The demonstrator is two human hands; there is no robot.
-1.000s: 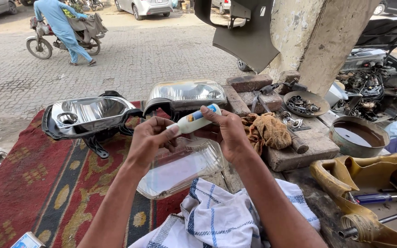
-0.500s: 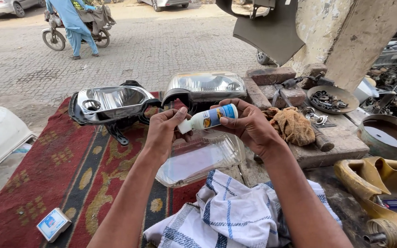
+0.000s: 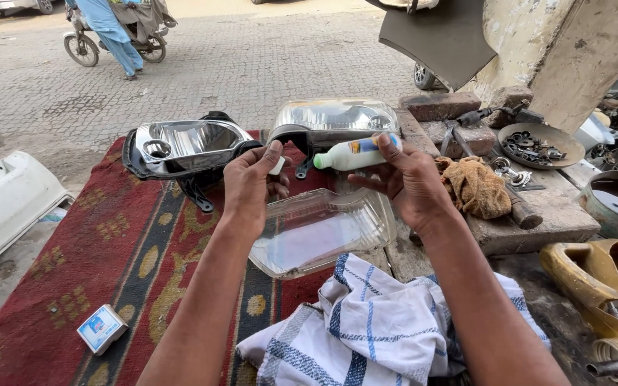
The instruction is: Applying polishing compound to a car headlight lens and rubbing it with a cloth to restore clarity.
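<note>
Looking down from the head cam here. My right hand (image 3: 413, 187) has a small white bottle (image 3: 355, 154) pinched around its body, lying sideways with the green nozzle pointing toward 9 o'clock. My left hand (image 3: 249, 184) is at about 9 o'clock from the bottle, fingers curled around something small and white that looks like the cap (image 3: 277, 166), though it's mostly hidden, so I can't say for sure.

Right under both hands sits a clear plastic headlight lens (image 3: 323, 229), resting on the red patterned rug (image 3: 101, 250), with a blue-and-white checked cloth (image 3: 373, 322) touching its near edge at 6 o'clock. Two headlight housings are up at 12: the chrome reflector one (image 3: 184, 143) to the left, the other (image 3: 334, 118) just beside it.

Handling-wise, I'd guess the bottle is light and squeezable, so grip the middle gently or it'll squirt. The lens looks stiff but easy to scratch and kind of slippery, so I'd hold it by the rim only.

Off at 3 o'clock there's a brown rag (image 3: 473, 186) and a dish of small metal parts (image 3: 538, 146) on the stone slab. A little box (image 3: 101, 329) lies on the rug at 8.
</note>
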